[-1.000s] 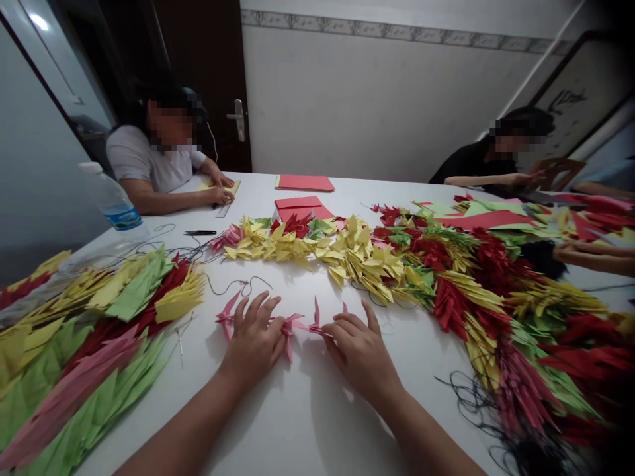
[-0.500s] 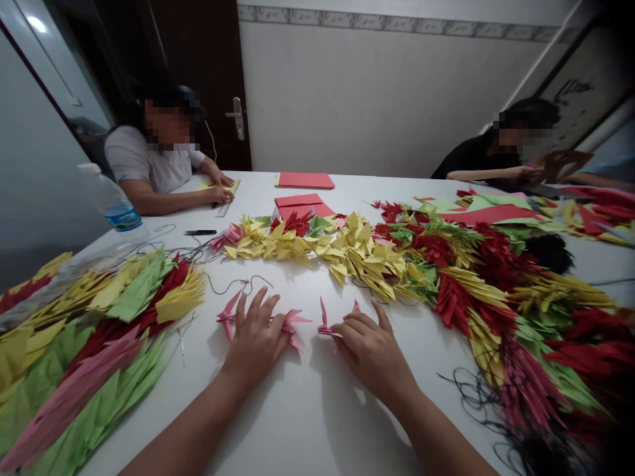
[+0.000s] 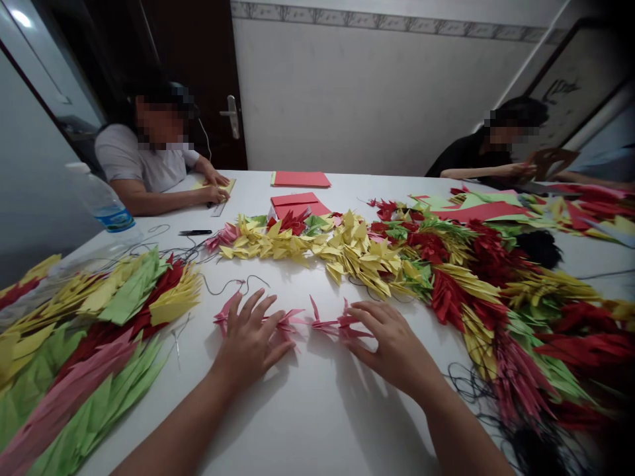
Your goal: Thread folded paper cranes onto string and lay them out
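Note:
Pink folded paper cranes lie in a row on the white table before me. My left hand (image 3: 255, 337) is over them with its fingers spread. One pink crane (image 3: 224, 318) pokes out to the left of that hand, and a pink crane (image 3: 292, 318) shows by its thumb side. My right hand (image 3: 384, 334) is beside another pink crane (image 3: 330, 324), thumb and fingers apart around its right end. Whether those fingertips touch the paper I cannot tell. A dark thread (image 3: 231, 285) curls on the table behind my left hand.
Yellow folded cranes (image 3: 357, 248) form a long curved band behind my hands, joining red and green ones at right. More bundles (image 3: 114, 330) lie left, near a needle-like piece (image 3: 177, 344). Beyond are a dark-handled knife (image 3: 195, 233), red paper (image 3: 300, 180), a water bottle (image 3: 106, 208) and two people.
My right hand has opened from its hold on the pink crane and shifted right, exposing more of it. My left fingers have spread wider. The view has shifted slightly.

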The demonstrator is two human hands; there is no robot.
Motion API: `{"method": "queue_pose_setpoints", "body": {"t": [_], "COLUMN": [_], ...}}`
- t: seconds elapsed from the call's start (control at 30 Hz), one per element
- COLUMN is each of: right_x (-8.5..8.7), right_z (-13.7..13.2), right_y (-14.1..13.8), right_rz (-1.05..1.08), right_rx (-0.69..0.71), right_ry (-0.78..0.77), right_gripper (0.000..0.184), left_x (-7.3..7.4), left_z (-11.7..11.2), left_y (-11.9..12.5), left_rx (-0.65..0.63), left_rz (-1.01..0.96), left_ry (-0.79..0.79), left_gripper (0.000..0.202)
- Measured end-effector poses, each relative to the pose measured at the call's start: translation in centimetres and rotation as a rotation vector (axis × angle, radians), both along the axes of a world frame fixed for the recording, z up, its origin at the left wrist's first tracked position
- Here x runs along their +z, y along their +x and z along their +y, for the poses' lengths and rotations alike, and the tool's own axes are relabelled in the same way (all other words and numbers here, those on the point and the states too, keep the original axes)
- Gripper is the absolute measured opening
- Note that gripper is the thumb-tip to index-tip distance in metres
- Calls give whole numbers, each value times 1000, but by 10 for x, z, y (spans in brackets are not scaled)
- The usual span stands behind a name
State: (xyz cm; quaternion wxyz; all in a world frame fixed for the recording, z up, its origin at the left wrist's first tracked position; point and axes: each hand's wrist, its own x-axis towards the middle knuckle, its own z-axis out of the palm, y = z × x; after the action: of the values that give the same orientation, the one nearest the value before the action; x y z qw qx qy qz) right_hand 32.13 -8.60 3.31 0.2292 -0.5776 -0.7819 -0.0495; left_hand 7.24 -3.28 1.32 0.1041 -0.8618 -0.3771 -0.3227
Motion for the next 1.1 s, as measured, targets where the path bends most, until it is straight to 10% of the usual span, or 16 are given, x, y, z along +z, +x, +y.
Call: {"method": "queue_pose_setpoints", "body": {"t": [0.7,1.1], "right_x": [8,-9], "right_z": [-1,9], "right_y": [30,42], "right_rz": [6,6], "right_rx": [-175,-110], "right_ry": [-298,-65], "right_gripper": [21,22], "left_x": [-1,0], "left_z": [4,2], "left_y": [-6,-8], "left_rx": [-13,-27], "left_rz": [61,9], "left_ry": [15,-12], "left_gripper": [17,18]}}
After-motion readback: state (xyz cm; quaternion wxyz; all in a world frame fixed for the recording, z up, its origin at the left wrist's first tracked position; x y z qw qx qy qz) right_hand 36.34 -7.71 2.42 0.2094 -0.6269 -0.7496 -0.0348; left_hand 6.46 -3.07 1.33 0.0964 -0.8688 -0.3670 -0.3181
